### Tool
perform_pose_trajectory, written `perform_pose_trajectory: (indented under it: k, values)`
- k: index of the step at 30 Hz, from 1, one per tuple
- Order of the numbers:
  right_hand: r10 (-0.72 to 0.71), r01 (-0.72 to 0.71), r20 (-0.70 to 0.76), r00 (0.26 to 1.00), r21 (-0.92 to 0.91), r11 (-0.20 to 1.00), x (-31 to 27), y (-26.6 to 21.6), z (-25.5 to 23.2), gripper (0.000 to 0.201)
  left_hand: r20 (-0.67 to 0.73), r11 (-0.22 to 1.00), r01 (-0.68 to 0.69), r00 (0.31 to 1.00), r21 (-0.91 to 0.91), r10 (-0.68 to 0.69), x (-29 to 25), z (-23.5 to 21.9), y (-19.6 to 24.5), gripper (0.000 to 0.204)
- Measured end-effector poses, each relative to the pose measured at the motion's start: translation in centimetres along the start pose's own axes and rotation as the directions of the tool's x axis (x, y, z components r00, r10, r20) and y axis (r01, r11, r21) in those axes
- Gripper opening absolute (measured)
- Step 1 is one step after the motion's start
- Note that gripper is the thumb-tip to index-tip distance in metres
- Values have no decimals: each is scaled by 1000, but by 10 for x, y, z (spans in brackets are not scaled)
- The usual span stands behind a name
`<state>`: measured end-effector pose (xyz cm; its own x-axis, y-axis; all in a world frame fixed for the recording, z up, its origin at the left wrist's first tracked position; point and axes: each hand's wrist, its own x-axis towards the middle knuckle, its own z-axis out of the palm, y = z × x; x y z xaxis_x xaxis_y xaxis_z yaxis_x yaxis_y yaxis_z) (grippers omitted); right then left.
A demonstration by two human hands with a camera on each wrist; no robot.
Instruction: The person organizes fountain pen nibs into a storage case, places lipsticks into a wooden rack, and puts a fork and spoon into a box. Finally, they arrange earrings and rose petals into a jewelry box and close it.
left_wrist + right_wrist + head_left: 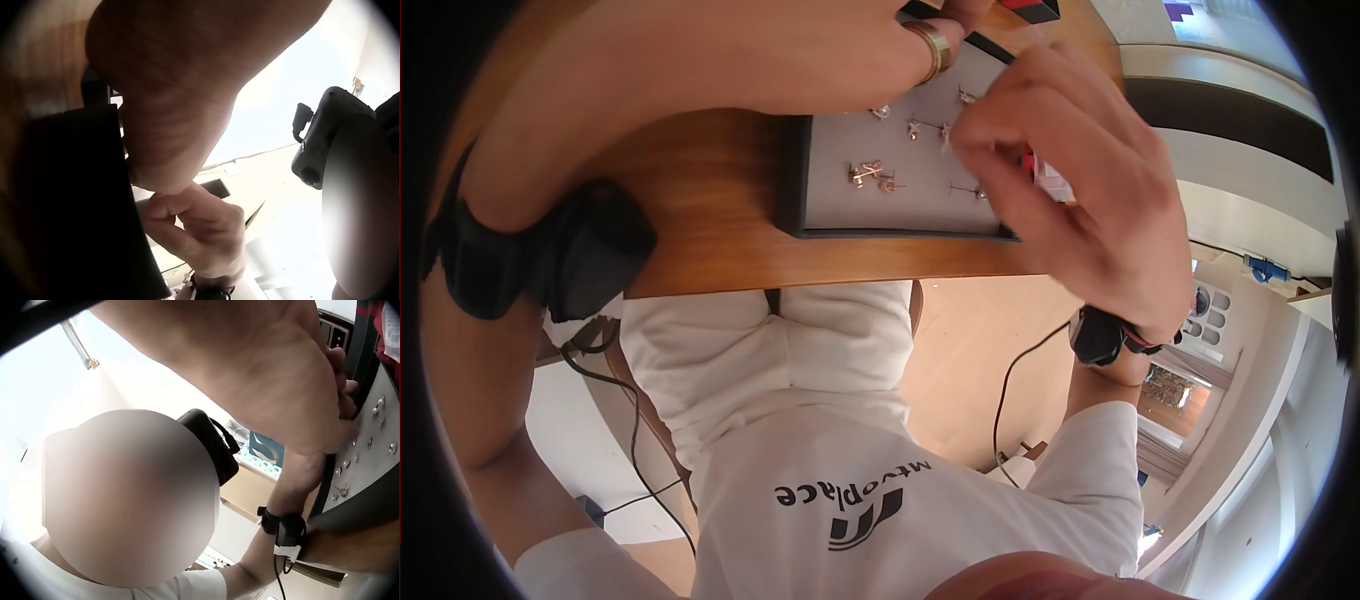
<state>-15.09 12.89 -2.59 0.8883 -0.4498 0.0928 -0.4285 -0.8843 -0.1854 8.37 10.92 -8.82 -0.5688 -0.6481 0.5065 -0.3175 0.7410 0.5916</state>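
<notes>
Several small metallic stud earrings (pixel 866 174) lie on a grey-lined tray (pixel 840 215) with dark sides, near the table's front edge. My right hand (pixel 1090 180) is over the tray's right side, thumb and forefinger meeting in a pinch at a small earring (pixel 946 136). In the left wrist view this right hand (pixel 200 231) shows the same pinch. My left hand (pixel 830 50), with a gold-coloured ring (pixel 938 50), reaches across the tray's far left part. Its fingertips are mostly cut off at the top of the head view.
The wooden table (pixel 710 200) extends left of the tray. Beyond the right hand is a red and white packet (pixel 1050 180); a red and black item (pixel 1032 8) stands at the far edge. Cables (pixel 638 420) hang from the wrist cameras.
</notes>
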Motion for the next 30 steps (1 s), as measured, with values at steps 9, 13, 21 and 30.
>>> perform_pose_trajectory:
  k: [9,13,21,30]
  values:
    - [-32,75,-233,972,176,982,-4,-6,30,26,24,999,47,999,28,-47,8,5,0,8]
    - [-38,80,-234,971,174,982,-4,-5,35,27,8,996,42,999,75,-43,6,3,2,8]
    - [-3,23,-73,997,275,961,-9,-9,10,22,37,992,64,997,110,-68,9,-2,17,7]
    - [30,11,-181,983,223,975,-8,-5,37,24,5,999,27,1000,41,-27,5,5,-2,8]
